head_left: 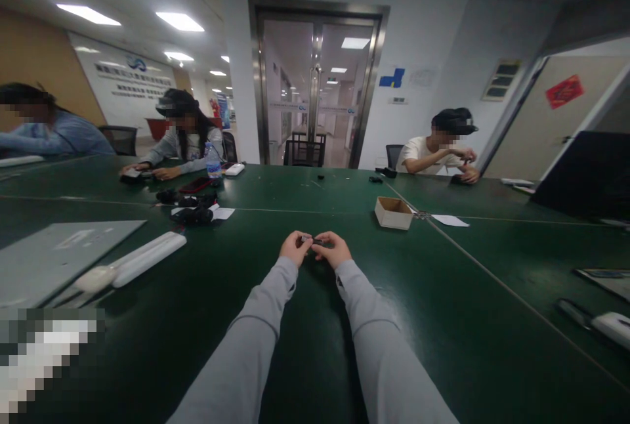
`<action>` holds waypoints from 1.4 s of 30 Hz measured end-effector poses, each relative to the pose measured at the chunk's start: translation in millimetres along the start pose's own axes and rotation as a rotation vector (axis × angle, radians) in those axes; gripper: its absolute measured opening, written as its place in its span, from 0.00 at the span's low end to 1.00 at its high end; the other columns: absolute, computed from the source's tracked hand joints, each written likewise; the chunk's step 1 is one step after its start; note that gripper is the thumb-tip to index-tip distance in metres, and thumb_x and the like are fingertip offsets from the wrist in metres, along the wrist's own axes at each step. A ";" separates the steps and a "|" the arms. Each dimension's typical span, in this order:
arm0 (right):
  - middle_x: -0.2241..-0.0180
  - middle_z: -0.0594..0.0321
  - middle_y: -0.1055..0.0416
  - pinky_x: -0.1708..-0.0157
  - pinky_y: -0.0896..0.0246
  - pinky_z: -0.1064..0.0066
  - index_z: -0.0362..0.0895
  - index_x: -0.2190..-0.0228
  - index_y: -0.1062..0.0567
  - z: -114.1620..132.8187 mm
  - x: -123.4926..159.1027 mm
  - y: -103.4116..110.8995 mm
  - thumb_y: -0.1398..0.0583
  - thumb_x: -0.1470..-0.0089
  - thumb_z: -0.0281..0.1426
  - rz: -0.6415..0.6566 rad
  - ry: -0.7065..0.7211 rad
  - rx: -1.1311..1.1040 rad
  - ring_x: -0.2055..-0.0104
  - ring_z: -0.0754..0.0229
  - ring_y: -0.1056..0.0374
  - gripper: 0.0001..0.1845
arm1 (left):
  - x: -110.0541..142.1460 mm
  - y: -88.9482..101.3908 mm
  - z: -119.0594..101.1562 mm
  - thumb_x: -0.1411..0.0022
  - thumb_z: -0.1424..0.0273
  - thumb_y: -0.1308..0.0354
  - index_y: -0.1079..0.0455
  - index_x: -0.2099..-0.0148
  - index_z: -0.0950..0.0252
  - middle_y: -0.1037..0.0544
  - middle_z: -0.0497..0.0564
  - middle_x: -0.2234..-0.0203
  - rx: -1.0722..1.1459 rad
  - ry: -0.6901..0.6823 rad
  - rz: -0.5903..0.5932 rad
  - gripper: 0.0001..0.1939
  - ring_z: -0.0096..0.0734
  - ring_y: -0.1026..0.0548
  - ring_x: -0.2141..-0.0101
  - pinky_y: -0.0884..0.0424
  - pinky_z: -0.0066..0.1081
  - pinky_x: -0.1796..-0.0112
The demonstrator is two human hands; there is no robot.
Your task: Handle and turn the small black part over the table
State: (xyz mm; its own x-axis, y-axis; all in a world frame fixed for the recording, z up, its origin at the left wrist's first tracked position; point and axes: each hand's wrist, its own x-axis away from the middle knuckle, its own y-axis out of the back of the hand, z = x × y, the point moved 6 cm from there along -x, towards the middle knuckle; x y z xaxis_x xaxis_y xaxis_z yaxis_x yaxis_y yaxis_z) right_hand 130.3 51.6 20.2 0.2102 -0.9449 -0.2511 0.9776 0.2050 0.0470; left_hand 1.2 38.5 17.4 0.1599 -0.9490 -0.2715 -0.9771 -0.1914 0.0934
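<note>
In the middle of the head view, both hands meet just above the green table (315,319). Thumb and fingers of my left hand (294,248) pinch the paler left end of a small slim dark object (316,241). My right hand (335,251) grips its darker right end the same way. The object is too small to name, and fingertips cover part of it. Grey sleeves reach up from the bottom edge to both wrists.
An open cardboard box (394,216) stands ahead to the right, near a white paper (450,220). Black gear (195,209) and a water bottle (213,163) are ahead left. A white lamp-like device (150,258) lies left. Several people sit around the table.
</note>
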 end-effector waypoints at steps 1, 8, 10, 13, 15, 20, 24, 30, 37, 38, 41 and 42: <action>0.75 0.67 0.35 0.81 0.37 0.72 0.43 0.70 0.31 -1.1 -2.6 0.1 0.34 0.68 0.34 0.016 -0.013 -0.054 0.82 0.66 0.36 0.19 | -1.8 -0.1 2.9 0.52 0.66 0.42 0.33 0.66 0.68 0.30 0.49 0.75 0.085 0.042 0.000 0.11 0.26 0.32 0.75 0.33 0.26 0.75; 0.77 0.65 0.32 0.77 0.36 0.73 0.43 0.70 0.26 -2.1 -2.7 8.0 0.34 0.66 0.36 0.059 -0.035 -0.284 0.79 0.66 0.35 0.17 | -2.2 -6.1 -0.1 0.59 0.69 0.36 0.30 0.64 0.69 0.28 0.51 0.73 0.235 0.083 0.186 0.17 0.26 0.30 0.73 0.31 0.27 0.71; 0.77 0.65 0.32 0.78 0.37 0.73 0.43 0.68 0.26 -4.2 -2.2 9.5 0.33 0.66 0.36 0.042 -0.049 -0.315 0.80 0.66 0.35 0.19 | -3.6 -5.1 2.6 0.60 0.70 0.35 0.31 0.64 0.68 0.27 0.51 0.72 0.222 0.095 0.185 0.18 0.28 0.29 0.72 0.30 0.31 0.68; 0.76 0.66 0.31 0.78 0.37 0.73 0.44 0.65 0.28 -8.5 -3.5 11.2 0.32 0.68 0.35 0.011 -0.067 -0.369 0.79 0.65 0.34 0.23 | -8.1 -1.1 8.3 0.61 0.72 0.35 0.32 0.65 0.68 0.27 0.52 0.71 0.189 0.071 0.118 0.17 0.30 0.28 0.70 0.31 0.35 0.63; 0.75 0.64 0.31 0.77 0.36 0.72 0.43 0.66 0.28 -12.1 -4.6 11.6 0.31 0.70 0.34 0.006 -0.088 -0.396 0.78 0.64 0.33 0.24 | -10.3 0.3 11.3 0.61 0.72 0.35 0.32 0.67 0.68 0.27 0.52 0.72 0.167 0.052 0.088 0.16 0.30 0.28 0.70 0.32 0.36 0.61; 0.73 0.63 0.30 0.73 0.34 0.70 0.43 0.67 0.26 -13.8 -4.5 11.7 0.31 0.69 0.33 0.032 -0.082 -0.405 0.75 0.62 0.31 0.22 | -10.4 1.3 8.3 0.61 0.68 0.35 0.32 0.69 0.68 0.26 0.52 0.73 0.174 -0.020 0.085 0.15 0.30 0.28 0.70 0.33 0.33 0.62; 0.71 0.63 0.30 0.71 0.33 0.70 0.43 0.67 0.26 -13.4 -3.8 12.0 0.31 0.69 0.32 0.039 -0.067 -0.402 0.74 0.62 0.31 0.22 | -8.6 1.8 5.9 0.61 0.65 0.36 0.31 0.69 0.68 0.26 0.50 0.76 0.166 -0.025 0.089 0.15 0.27 0.29 0.73 0.33 0.28 0.67; 0.68 0.61 0.30 0.67 0.32 0.69 0.43 0.66 0.26 -14.8 -4.7 11.9 0.31 0.69 0.32 0.055 -0.055 -0.406 0.74 0.63 0.31 0.22 | -8.6 1.2 8.6 0.60 0.61 0.37 0.31 0.70 0.70 0.30 0.48 0.83 0.153 0.035 0.082 0.18 0.23 0.33 0.80 0.36 0.25 0.76; 0.66 0.60 0.31 0.67 0.32 0.68 0.43 0.66 0.26 -12.4 -1.7 12.6 0.31 0.68 0.31 0.065 -0.055 -0.386 0.74 0.62 0.30 0.22 | -6.3 2.9 6.2 0.62 0.57 0.37 0.31 0.71 0.70 0.28 0.50 0.81 0.138 0.082 0.086 0.21 0.24 0.32 0.80 0.36 0.25 0.77; 0.66 0.61 0.31 0.67 0.32 0.68 0.43 0.66 0.26 -11.5 -1.3 12.2 0.31 0.68 0.30 0.072 -0.053 -0.385 0.73 0.62 0.30 0.22 | -5.9 3.6 6.1 0.60 0.56 0.38 0.31 0.72 0.70 0.28 0.50 0.81 0.116 0.089 0.085 0.21 0.23 0.33 0.80 0.36 0.25 0.77; 0.67 0.61 0.30 0.68 0.33 0.69 0.43 0.66 0.27 -8.9 -0.3 10.7 0.31 0.69 0.30 0.094 -0.046 -0.376 0.73 0.61 0.30 0.22 | -4.9 5.3 5.3 0.57 0.54 0.41 0.32 0.74 0.69 0.28 0.49 0.82 0.024 0.091 0.083 0.21 0.23 0.33 0.81 0.37 0.24 0.78; 0.67 0.61 0.30 0.68 0.33 0.69 0.42 0.66 0.27 -8.2 0.0 10.4 0.31 0.69 0.31 0.099 -0.044 -0.373 0.73 0.61 0.30 0.23 | -4.7 5.8 5.0 0.56 0.53 0.42 0.32 0.75 0.69 0.29 0.49 0.82 -0.004 0.087 0.079 0.21 0.22 0.34 0.82 0.38 0.24 0.78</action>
State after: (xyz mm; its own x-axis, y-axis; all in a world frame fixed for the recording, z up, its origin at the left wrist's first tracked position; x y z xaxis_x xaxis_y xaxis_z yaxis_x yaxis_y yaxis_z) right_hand 140.4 55.9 12.8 0.3115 -0.9242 -0.2210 0.8844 0.3670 -0.2883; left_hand -6.0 43.1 14.4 0.0943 -0.9793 -0.1791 -0.9865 -0.1161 0.1155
